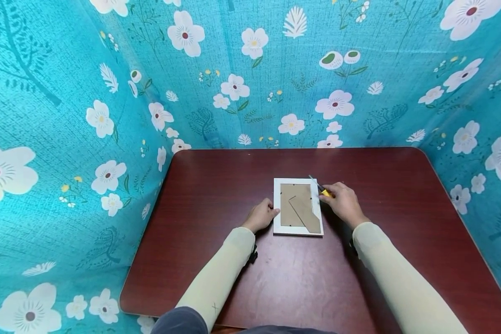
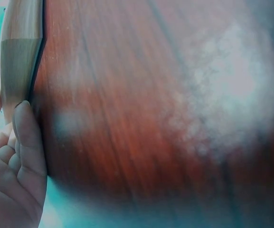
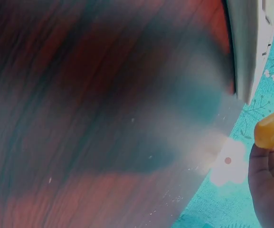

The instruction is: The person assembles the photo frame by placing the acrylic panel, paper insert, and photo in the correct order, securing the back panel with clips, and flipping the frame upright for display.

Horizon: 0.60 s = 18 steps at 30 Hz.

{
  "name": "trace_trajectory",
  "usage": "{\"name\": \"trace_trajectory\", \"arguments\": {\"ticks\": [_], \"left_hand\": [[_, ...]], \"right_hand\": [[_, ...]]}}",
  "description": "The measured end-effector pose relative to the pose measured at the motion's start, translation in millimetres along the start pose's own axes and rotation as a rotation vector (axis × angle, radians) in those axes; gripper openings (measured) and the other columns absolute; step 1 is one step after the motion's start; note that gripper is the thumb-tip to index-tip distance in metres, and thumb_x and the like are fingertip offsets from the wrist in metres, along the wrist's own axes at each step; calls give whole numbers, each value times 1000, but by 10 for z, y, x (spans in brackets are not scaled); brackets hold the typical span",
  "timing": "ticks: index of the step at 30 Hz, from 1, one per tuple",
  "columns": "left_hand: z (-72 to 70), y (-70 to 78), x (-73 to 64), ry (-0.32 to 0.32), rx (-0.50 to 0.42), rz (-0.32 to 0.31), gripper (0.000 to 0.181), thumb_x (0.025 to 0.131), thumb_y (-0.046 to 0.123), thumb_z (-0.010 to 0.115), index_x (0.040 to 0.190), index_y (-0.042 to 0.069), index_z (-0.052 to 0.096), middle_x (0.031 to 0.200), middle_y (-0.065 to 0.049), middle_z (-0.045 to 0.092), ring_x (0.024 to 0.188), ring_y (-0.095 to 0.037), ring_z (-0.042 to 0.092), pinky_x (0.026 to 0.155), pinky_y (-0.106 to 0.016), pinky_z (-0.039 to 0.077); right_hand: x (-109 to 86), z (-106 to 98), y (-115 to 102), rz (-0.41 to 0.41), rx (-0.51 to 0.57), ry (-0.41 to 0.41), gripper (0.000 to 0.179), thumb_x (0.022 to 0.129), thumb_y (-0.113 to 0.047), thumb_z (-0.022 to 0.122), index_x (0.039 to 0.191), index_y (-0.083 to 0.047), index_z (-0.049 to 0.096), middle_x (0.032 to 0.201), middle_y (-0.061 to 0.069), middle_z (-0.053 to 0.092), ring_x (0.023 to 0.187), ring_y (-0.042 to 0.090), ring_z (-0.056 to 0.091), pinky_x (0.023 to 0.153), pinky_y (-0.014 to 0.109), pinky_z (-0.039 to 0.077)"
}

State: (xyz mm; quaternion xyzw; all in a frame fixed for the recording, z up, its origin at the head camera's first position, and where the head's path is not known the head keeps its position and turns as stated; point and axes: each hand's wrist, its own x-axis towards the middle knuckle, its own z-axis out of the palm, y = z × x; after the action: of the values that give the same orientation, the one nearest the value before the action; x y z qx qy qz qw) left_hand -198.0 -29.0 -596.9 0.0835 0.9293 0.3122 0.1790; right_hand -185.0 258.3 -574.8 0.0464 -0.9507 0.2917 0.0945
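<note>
A white picture frame (image 1: 298, 206) lies face down on the dark red table (image 1: 300, 278), its brown cardboard back and stand showing. My left hand (image 1: 261, 215) rests against the frame's left edge, thumb on the rim; in the left wrist view the curled fingers (image 2: 25, 156) sit beside the frame's edge (image 2: 18, 61). My right hand (image 1: 344, 201) grips a yellow-handled tool (image 1: 323, 190) at the frame's upper right corner, its thin metal tip pointing up-left over the rim. The right wrist view shows the yellow handle (image 3: 272, 128) and the frame's side (image 3: 250, 47).
Teal cloth with white flowers (image 1: 250, 74) hangs behind and on both sides of the table. The table's rounded front-left corner (image 1: 127, 304) is near my left sleeve. Bare tabletop lies around the frame.
</note>
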Motion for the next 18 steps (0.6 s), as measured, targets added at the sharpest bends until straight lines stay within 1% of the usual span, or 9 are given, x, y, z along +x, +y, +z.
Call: {"name": "trace_trajectory", "arguments": {"ticks": [5, 10, 14, 18], "left_hand": [[-3, 3, -2, 1, 1, 7, 30, 96, 43, 60, 108, 16, 57, 86, 8, 58, 79, -11, 56, 76, -32, 46], [-4, 6, -5, 6, 7, 15, 31, 96, 43, 60, 108, 15, 57, 85, 8, 58, 79, -12, 56, 76, -32, 46], [1, 0, -8, 8, 7, 13, 30, 96, 42, 60, 108, 15, 57, 84, 8, 58, 79, -11, 56, 75, -32, 46], [1, -1, -5, 15, 10, 21, 29, 96, 41, 61, 107, 15, 58, 84, 8, 58, 78, -11, 57, 75, -32, 47]], "right_hand": [[14, -46, 71, 40, -38, -9, 38, 83, -19, 79, 117, -5, 70, 94, 12, 61, 84, 31, 58, 71, 48, 44], [24, -92, 182, 93, -72, -23, 39, 84, -20, 78, 119, -5, 69, 96, 14, 61, 86, 34, 58, 73, 51, 44], [22, -106, 315, 105, -87, -12, 37, 86, -19, 76, 119, -4, 68, 98, 16, 61, 90, 36, 58, 75, 53, 44], [13, -133, 411, 103, -87, 4, 36, 85, -17, 76, 118, -4, 68, 98, 17, 62, 89, 38, 58, 74, 55, 43]]}}
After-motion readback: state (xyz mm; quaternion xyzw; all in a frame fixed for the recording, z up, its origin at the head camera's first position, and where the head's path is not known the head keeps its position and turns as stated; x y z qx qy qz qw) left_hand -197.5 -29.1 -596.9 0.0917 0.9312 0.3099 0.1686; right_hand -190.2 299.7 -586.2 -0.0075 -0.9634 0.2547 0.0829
